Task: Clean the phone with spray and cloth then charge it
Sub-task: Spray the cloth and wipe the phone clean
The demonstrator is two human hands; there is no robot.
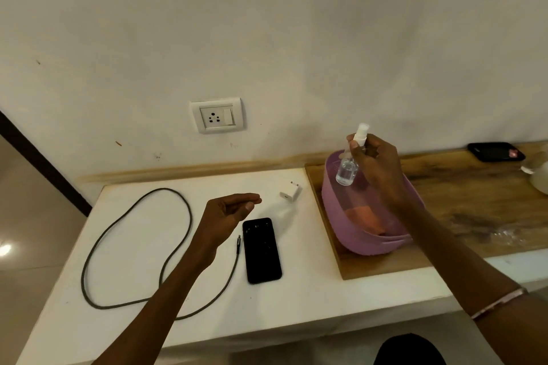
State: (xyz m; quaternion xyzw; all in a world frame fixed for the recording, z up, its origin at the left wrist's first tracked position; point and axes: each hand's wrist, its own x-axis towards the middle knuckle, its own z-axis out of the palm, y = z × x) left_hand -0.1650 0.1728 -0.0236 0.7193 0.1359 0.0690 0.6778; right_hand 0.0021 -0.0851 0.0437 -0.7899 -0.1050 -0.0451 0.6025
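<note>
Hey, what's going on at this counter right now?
A person is getting ready to clean a phone. Their right hand holds a small clear spray bottle above a purple basin that has an orange cloth in it. The left hand hovers open, holding nothing, just above the black phone, which lies flat on the white counter. The charging cable and white adapter lie loose, and nothing is plugged into the wall socket.

black phone (262, 250) flat, spray bottle (347, 170) upright
</note>
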